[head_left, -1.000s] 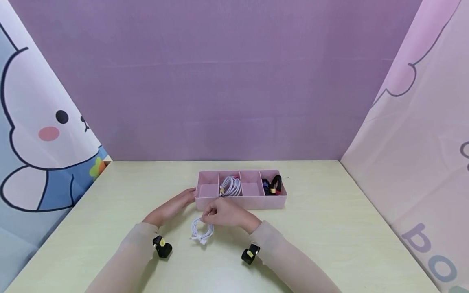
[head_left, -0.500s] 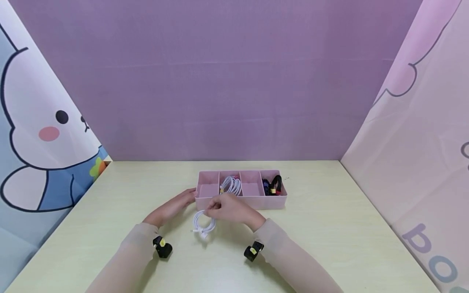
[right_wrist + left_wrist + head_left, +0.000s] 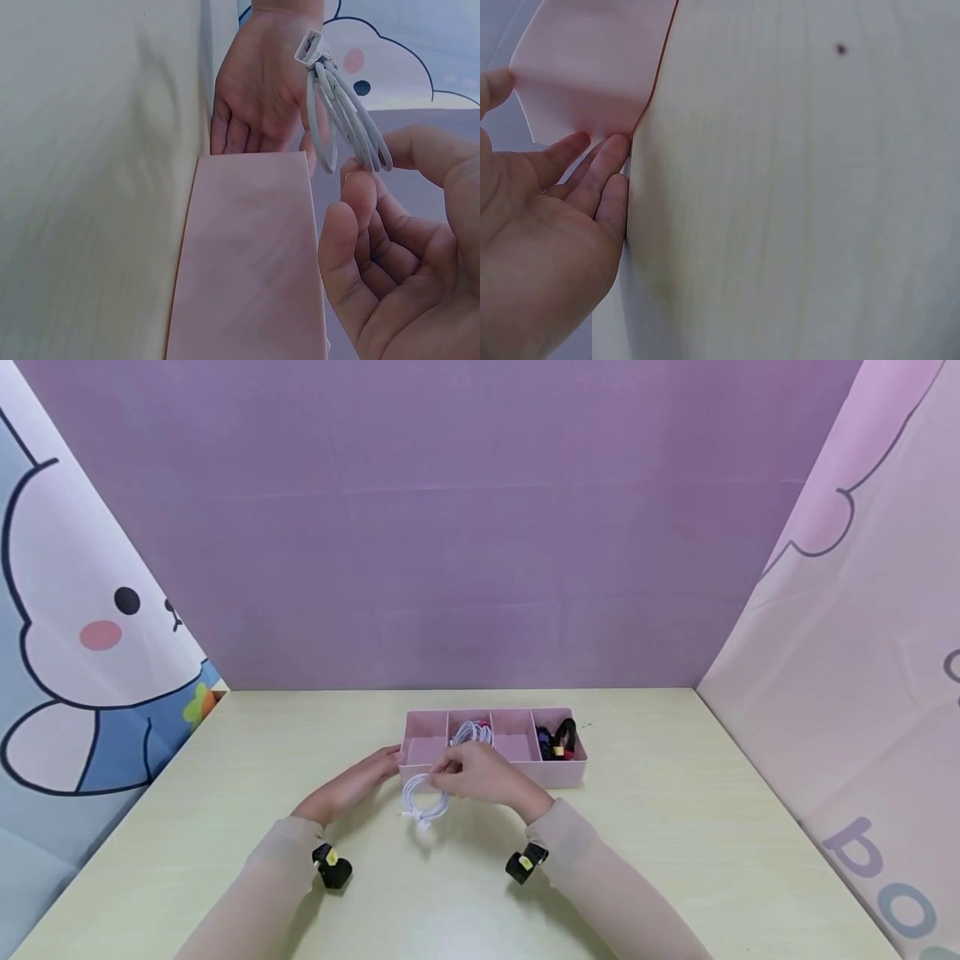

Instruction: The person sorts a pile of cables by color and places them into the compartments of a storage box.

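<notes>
My right hand [image 3: 483, 774] pinches a coiled white cable [image 3: 423, 817] between thumb and fingertips. The coil hangs over the table just before the front wall of a pink divided box [image 3: 540, 774]; its tied end with a connector [image 3: 309, 49] shows in the right wrist view. My left hand [image 3: 352, 787] rests at the box's left end. In the left wrist view its fingers [image 3: 604, 172] touch the pink end wall [image 3: 592, 67], and the thumb lies at the other edge. Another white cable coil [image 3: 472, 732] sits in the second compartment, partly hidden behind my right hand.
The rightmost compartment holds dark cables [image 3: 566, 739] with yellow and red parts. No items show in the first and third compartments. Pale wooden table [image 3: 675, 827] surrounds the box, with a purple backdrop [image 3: 465, 568] behind and printed cloth panels [image 3: 847, 693] at the sides.
My right hand has risen and moved forward and slightly right with the coiled white cable, closer to the box. My left hand has stayed at the box's end.
</notes>
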`<act>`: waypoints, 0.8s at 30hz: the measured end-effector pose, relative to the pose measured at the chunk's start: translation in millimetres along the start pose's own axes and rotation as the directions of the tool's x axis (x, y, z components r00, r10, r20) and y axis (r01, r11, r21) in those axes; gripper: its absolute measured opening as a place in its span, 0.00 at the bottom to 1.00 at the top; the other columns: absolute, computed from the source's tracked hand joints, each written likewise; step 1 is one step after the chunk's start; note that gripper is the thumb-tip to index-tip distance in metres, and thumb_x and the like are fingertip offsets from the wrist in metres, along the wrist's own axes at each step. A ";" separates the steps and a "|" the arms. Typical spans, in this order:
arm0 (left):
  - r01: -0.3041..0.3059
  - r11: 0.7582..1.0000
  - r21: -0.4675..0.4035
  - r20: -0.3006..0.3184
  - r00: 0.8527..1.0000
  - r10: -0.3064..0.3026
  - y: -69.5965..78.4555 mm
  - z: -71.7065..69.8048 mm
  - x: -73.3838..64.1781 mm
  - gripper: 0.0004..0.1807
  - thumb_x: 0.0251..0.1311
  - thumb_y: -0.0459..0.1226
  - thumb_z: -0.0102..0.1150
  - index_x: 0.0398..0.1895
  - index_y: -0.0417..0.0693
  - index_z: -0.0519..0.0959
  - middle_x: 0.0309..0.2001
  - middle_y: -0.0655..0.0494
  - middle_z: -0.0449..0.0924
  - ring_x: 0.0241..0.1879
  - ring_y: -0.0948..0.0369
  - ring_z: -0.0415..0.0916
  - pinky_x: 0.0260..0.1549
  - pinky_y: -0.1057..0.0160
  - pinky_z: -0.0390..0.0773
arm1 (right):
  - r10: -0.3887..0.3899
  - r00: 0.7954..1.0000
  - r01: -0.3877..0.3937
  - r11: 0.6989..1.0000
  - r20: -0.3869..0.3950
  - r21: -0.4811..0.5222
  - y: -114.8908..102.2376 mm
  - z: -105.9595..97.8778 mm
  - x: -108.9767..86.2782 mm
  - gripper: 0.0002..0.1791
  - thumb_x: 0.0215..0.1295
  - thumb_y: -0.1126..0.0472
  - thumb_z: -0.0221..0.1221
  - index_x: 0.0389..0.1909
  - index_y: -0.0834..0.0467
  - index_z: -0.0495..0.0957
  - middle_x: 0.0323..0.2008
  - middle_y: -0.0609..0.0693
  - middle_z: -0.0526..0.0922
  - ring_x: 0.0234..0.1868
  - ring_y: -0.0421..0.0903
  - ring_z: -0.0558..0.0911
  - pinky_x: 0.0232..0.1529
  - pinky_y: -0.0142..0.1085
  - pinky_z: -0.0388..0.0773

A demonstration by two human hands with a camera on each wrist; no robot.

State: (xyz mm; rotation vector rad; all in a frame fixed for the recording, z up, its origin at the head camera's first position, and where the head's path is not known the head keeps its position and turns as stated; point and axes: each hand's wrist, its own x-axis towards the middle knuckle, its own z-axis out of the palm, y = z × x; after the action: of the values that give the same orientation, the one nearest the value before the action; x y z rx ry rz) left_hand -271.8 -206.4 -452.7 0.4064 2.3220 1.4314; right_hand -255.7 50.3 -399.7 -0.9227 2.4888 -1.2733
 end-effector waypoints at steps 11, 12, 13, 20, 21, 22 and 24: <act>-0.009 1.000 -0.014 0.014 1.000 0.009 1.2 -0.7 -1.6 0.35 0.79 0.56 0.32 0.80 0.47 0.51 0.77 0.45 0.53 0.76 0.45 0.47 0.72 0.39 0.44 | 0.010 0.996 -0.015 0.998 -0.091 -0.054 0.3 -9.0 0.9 0.05 0.64 0.58 0.64 0.36 0.53 0.87 0.27 0.41 0.82 0.29 0.38 0.77 0.27 0.31 0.77; -0.004 1.000 -0.012 0.012 1.000 0.004 1.4 -0.7 -1.7 0.35 0.79 0.56 0.32 0.80 0.47 0.51 0.78 0.46 0.52 0.76 0.45 0.46 0.72 0.39 0.44 | 0.016 0.995 -0.022 0.998 -0.096 -0.056 0.4 -9.9 0.8 0.05 0.64 0.57 0.64 0.36 0.53 0.87 0.27 0.41 0.82 0.29 0.38 0.76 0.27 0.31 0.77; -0.004 1.000 -0.004 0.011 1.000 0.004 1.6 -0.7 -1.7 0.35 0.79 0.56 0.32 0.80 0.47 0.51 0.78 0.46 0.52 0.76 0.45 0.46 0.72 0.38 0.44 | 0.020 0.995 -0.026 0.998 -0.101 -0.055 0.7 -10.8 0.7 0.06 0.64 0.57 0.64 0.36 0.53 0.87 0.28 0.41 0.82 0.29 0.39 0.76 0.27 0.31 0.76; 0.016 1.000 -0.001 -0.001 1.000 -0.016 0.0 -0.3 -0.8 0.35 0.77 0.59 0.34 0.80 0.52 0.54 0.78 0.51 0.51 0.77 0.47 0.43 0.72 0.37 0.42 | 0.015 0.992 -0.022 0.998 -0.123 -0.058 5.1 -16.0 2.6 0.07 0.66 0.55 0.65 0.37 0.53 0.87 0.30 0.42 0.82 0.31 0.40 0.77 0.30 0.32 0.77; 0.014 1.000 0.000 -0.001 1.000 -0.014 -0.5 -0.3 -0.5 0.35 0.77 0.59 0.34 0.80 0.53 0.54 0.78 0.51 0.50 0.77 0.46 0.43 0.71 0.36 0.42 | 0.014 0.992 -0.022 0.998 -0.126 -0.060 5.4 -16.8 3.0 0.07 0.66 0.55 0.65 0.37 0.53 0.87 0.30 0.42 0.82 0.31 0.41 0.78 0.31 0.32 0.77; 0.014 1.000 0.002 -0.003 1.000 -0.014 -0.9 -0.3 -0.4 0.36 0.77 0.59 0.34 0.80 0.52 0.53 0.79 0.51 0.50 0.77 0.46 0.42 0.71 0.35 0.42 | 0.012 0.992 -0.019 0.998 -0.129 -0.059 5.3 -17.6 3.1 0.07 0.66 0.55 0.65 0.37 0.53 0.87 0.30 0.42 0.82 0.31 0.41 0.78 0.31 0.33 0.78; 0.015 1.000 0.006 -0.008 1.000 -0.015 -1.6 -0.4 -0.5 0.36 0.77 0.59 0.34 0.80 0.52 0.53 0.79 0.51 0.50 0.77 0.46 0.42 0.71 0.35 0.41 | 0.018 0.991 -0.025 0.998 -0.130 -0.052 4.3 -19.4 2.8 0.07 0.66 0.55 0.65 0.37 0.53 0.87 0.30 0.42 0.82 0.32 0.41 0.78 0.33 0.33 0.78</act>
State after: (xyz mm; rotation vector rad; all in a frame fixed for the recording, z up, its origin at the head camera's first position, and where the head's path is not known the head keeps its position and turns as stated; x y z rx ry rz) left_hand -271.6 -207.6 -453.9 0.3850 2.3312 1.4217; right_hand -268.1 63.3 -391.0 -0.8474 2.6360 -1.3054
